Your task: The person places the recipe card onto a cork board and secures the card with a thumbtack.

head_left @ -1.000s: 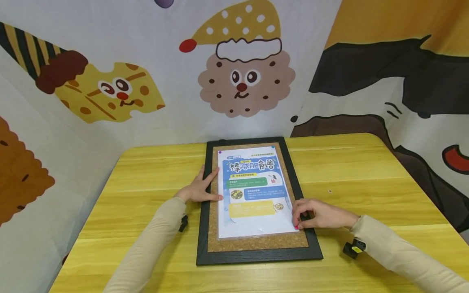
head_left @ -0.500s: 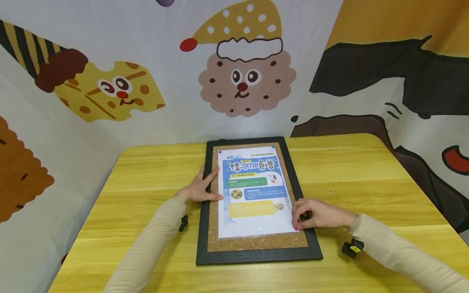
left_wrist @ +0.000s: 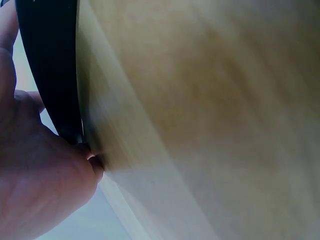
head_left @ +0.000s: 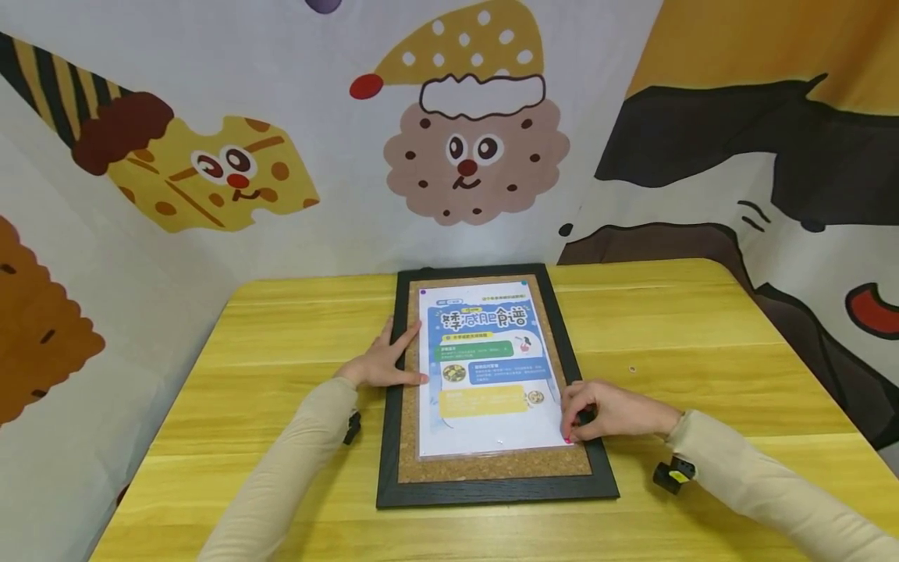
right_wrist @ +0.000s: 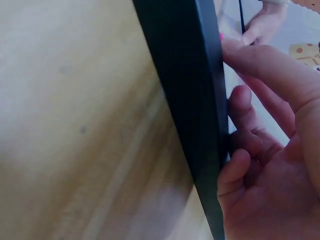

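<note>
A white and blue printed poster (head_left: 470, 429) lies on a cork board with a black frame (head_left: 492, 492) on the table. My left hand (head_left: 379, 365) rests on the frame's left side, fingers spread, with thumb and fingertips at the poster's left edge. At the poster's lower right corner my right hand (head_left: 618, 409) pinches a small pink push pin (head_left: 567, 439) between thumb and forefinger. The right wrist view shows its other fingers curled beside the black frame edge (right_wrist: 185, 65). A purple pin (head_left: 423, 292) and a blue pin (head_left: 524, 283) sit in the poster's top corners.
The yellow wood-grain table (head_left: 281, 328) reaches back to a white cloth (head_left: 337, 234) printed with cartoon food. To the right of the board lies a tiny pale object (head_left: 632, 369). A small whitish spot (head_left: 499, 442) shows near the poster's bottom edge.
The right wrist has shifted very slightly left while the fingers stay at the pink push pin. Left hand, poster and board keep their places.
</note>
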Demonstrator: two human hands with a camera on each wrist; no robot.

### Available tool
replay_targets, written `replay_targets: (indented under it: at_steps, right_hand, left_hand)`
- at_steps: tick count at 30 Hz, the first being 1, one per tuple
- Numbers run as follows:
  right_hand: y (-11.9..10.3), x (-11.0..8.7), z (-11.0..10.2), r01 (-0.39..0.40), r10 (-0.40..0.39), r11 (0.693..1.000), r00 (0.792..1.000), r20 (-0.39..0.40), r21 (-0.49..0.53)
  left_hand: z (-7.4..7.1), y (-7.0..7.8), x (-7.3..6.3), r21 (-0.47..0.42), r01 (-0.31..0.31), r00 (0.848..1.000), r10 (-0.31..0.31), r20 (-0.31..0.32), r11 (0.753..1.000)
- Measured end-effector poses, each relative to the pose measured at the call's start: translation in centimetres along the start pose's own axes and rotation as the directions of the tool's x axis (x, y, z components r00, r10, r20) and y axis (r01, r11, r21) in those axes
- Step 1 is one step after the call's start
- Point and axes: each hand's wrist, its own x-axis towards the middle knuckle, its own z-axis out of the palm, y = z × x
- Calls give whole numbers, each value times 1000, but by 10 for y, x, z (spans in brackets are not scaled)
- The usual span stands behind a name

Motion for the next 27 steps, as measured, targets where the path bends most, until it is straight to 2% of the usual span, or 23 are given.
replay_targets:
  at_steps: [3, 11, 23, 27]
  right_hand:
    - [3, -2, -1, 10, -10, 1000, 1000, 3, 16]
    - [8, -7, -8, 64, -64, 987, 998, -5, 146]
    - [14, -18, -20, 57, -49, 995, 994, -94, 78]
    - [16, -23, -23, 83, -73, 994, 991, -116, 77]
  left_hand:
    - [1, 0, 1, -1, -7, 1000, 7, 2, 1000]
    - [0, 0, 0, -10, 5, 1000, -5, 0, 1000]
    - [7, -12, 8, 8, -1, 1000, 1, -1, 1000]
    - [6, -9, 6, -6, -7, 1000, 7, -3, 1000]
